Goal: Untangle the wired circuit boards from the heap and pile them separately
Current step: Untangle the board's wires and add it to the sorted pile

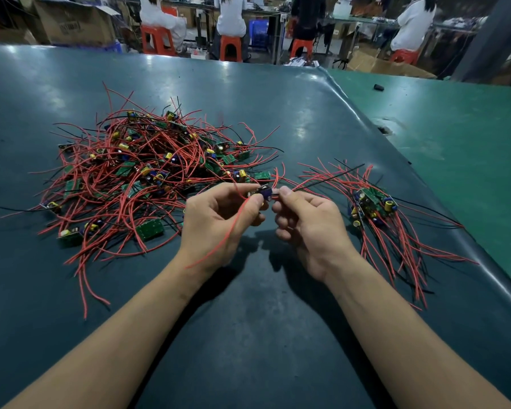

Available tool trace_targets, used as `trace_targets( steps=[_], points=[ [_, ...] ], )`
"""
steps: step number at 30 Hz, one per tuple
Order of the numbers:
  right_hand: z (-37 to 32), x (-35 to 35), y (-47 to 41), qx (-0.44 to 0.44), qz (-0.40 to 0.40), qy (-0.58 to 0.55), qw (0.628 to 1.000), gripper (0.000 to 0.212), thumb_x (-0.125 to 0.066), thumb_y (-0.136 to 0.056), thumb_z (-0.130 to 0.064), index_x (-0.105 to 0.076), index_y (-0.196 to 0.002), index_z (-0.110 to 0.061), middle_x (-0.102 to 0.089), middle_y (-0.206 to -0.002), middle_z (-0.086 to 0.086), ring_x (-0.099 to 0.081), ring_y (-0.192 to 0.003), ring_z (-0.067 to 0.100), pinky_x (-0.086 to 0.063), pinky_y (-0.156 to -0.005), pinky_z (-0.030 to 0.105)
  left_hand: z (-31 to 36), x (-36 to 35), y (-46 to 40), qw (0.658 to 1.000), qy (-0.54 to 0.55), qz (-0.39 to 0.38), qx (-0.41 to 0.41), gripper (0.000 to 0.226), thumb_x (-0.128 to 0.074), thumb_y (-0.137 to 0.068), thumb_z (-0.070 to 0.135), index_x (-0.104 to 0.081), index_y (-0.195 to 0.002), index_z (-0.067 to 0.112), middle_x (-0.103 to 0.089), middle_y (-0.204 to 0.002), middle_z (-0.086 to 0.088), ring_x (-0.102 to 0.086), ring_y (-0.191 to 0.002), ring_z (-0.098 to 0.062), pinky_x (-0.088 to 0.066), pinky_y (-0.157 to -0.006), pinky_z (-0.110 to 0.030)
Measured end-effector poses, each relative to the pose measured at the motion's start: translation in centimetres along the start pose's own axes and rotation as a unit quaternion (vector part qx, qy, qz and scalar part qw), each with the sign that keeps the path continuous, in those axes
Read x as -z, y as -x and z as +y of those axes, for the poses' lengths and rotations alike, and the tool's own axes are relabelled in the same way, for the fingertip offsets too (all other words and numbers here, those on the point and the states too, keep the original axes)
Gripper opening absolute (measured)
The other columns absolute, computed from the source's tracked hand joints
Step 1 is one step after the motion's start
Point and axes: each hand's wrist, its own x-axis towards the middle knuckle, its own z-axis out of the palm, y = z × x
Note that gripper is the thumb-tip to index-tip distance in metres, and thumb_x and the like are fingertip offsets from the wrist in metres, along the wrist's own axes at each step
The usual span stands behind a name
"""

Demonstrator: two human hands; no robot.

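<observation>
Both hands, left [219, 214] and right [304, 219], are pinching one board [262, 192] between them. Two piles are lying on the table [248, 335]: the heap [148, 172] and a smaller stack [372, 205].

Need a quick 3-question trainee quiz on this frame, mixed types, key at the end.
1. True or false: the sorted pile lies to the right of the tangled heap.
2. What do both hands, left and right, hold between them? A) a circuit board B) a stool C) a box
3. Fill in: most wires on the boards are ___.

Key: 1 true; 2 A, the circuit board; 3 red.
</observation>
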Motion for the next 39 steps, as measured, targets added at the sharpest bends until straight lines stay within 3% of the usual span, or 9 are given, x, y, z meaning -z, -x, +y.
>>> trace_targets(
  steps=[4,9,18,24,29,33,36,39],
  points=[
    [0.1,-0.1,0.3,0.044,-0.011,0.02,0.999,0.023,-0.053,-0.099,-0.009,-0.073,-0.087,-0.008,-0.061,-0.066,-0.002,-0.04,-0.049,0.007,-0.033,-0.039,0.019,0.3,0.4,-0.4,0.994,0.07,0.0,0.088,0.011,-0.063,-0.09,0.0,-0.071,-0.091,0.008,-0.074,-0.072,-0.007,-0.067,-0.057,-0.015,-0.057,-0.059,-0.025],
    [0.1,0.0,0.0,0.077,0.04,0.033,0.996,0.024,-0.054,-0.099,-0.009,-0.074,-0.085,-0.008,-0.059,-0.063,-0.005,-0.037,-0.046,0.007,-0.031,-0.037,0.018,0.5,0.4,-0.7,0.982,0.121,0.008,0.146,0.013,-0.062,-0.089,-0.001,-0.071,-0.085,0.007,-0.072,-0.071,-0.016,-0.063,-0.053,-0.016,-0.056,-0.056,-0.025],
    [-1.3,1.6,-1.2,0.101,0.132,-0.07,0.984,0.025,-0.053,-0.099,-0.009,-0.07,-0.081,-0.006,-0.058,-0.06,-0.004,-0.037,-0.043,0.005,-0.03,-0.038,0.017,0.7,0.8,-1.1,0.978,0.131,0.019,0.164,0.031,-0.06,-0.089,-0.003,-0.077,-0.069,0.013,-0.071,-0.069,-0.017,-0.062,-0.051,-0.018,-0.054,-0.053,-0.025],
    [-1.7,1.6,-1.3,0.056,0.114,-0.174,0.976,0.034,-0.045,-0.1,-0.015,-0.063,-0.072,-0.006,-0.051,-0.051,-0.002,-0.035,-0.039,0.006,-0.028,-0.036,0.016,0.8,0.9,-1.2,0.978,0.133,0.012,0.159,0.035,-0.057,-0.089,-0.004,-0.078,-0.068,0.015,-0.071,-0.068,-0.016,-0.062,-0.05,-0.017,-0.053,-0.053,-0.024],
    [-1.9,2.2,-1.7,0.057,0.133,-0.19,0.971,0.033,-0.046,-0.101,-0.018,-0.065,-0.077,-0.007,-0.053,-0.054,-0.004,-0.036,-0.042,0.006,-0.027,-0.038,0.017,0.7,0.9,-1.2,0.978,0.131,0.02,0.16,0.034,-0.057,-0.089,-0.005,-0.075,-0.066,0.011,-0.071,-0.066,-0.016,-0.061,-0.048,-0.016,-0.053,-0.05,-0.024],
    [-2.3,2.8,-1.7,0.028,0.13,-0.266,0.955,0.031,-0.045,-0.101,-0.018,-0.058,-0.074,-0.009,-0.043,-0.057,-0.003,-0.033,-0.039,0.006,-0.029,-0.036,0.016,0.8,1.0,-1.1,0.979,0.127,0.011,0.156,0.036,-0.057,-0.09,-0.004,-0.078,-0.067,0.015,-0.071,-0.066,-0.013,-0.061,-0.049,-0.015,-0.053,-0.051,-0.023],
    [-2.3,2.7,-1.6,0.039,0.104,-0.26,0.959,0.035,-0.049,-0.099,-0.035,-0.063,-0.083,-0.008,-0.045,-0.063,-0.003,-0.035,-0.042,0.006,-0.032,-0.039,0.017,0.8,1.0,-1.2,0.978,0.136,0.015,0.16,0.032,-0.058,-0.091,0.0,-0.077,-0.069,0.014,-0.072,-0.069,-0.013,-0.063,-0.051,-0.015,-0.053,-0.053,-0.023],
    [-1.9,2.0,-1.0,0.034,0.035,-0.149,0.988,0.055,-0.058,-0.076,-0.056,-0.067,-0.098,-0.006,-0.045,-0.064,-0.004,-0.033,-0.047,0.006,-0.032,-0.042,0.017,0.6,1.3,-1.5,0.97,0.172,0.044,0.165,0.023,-0.06,-0.091,0.003,-0.073,-0.073,0.011,-0.073,-0.073,-0.015,-0.065,-0.054,-0.016,-0.054,-0.054,-0.023]
  ],
)
